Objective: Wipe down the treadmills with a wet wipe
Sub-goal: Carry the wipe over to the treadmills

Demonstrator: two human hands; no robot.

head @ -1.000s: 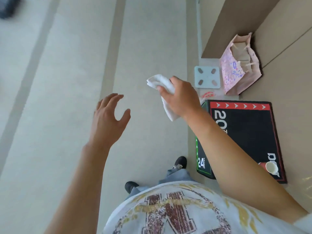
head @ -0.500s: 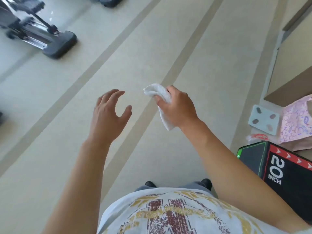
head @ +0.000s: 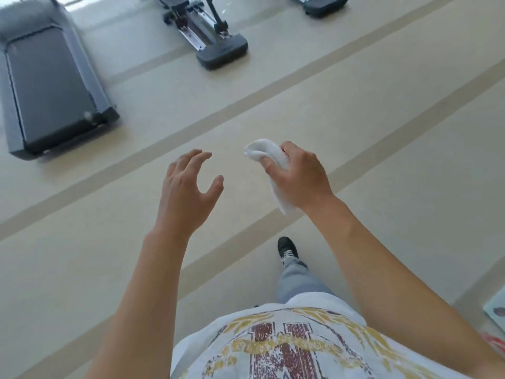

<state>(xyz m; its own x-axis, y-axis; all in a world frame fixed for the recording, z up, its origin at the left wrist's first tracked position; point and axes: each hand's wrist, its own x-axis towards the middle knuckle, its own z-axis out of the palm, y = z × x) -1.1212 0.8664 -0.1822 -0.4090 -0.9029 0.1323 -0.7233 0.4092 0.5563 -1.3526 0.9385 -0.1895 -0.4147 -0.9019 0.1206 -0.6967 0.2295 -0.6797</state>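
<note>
Wipe (head: 269, 155): white and crumpled, sitting at centre frame in the right hand; one bunched end is sticking out past the thumb toward the upper left, a tail is hanging below the palm, and the middle is hiding behind the hand.
Right hand (head: 299, 179): curling closed around the wipe, back of the hand facing the camera; the fingertips are tucking out of sight under the cloth.
Left hand (head: 188, 192): hanging just left of the wipe, not touching it, fingers spread and bent in a loose claw, holding nothing.
Treadmill (head: 52, 77): lying in the upper left, well apart from both hands; only the dark belt deck and rear end are showing, the left and top edges of the frame are cutting off the rest, and the picture is blurring here.
Machine (head: 210, 31): standing at top centre with metal rails and a dark foot; its upper part is running off the frame, so its kind is hard to tell.
Second foot (head: 325, 5): showing at the top right of centre, mostly cut off.
Floor (head: 382, 132): beige with darker stripes running diagonally.
Shoe (head: 287, 247): black, stepping forward below the right hand; the other foot is hiding behind the shirt (head: 287, 346).
Lower right edge: a pale flat object (head: 496, 310) is peeking in, too cropped to name.
</note>
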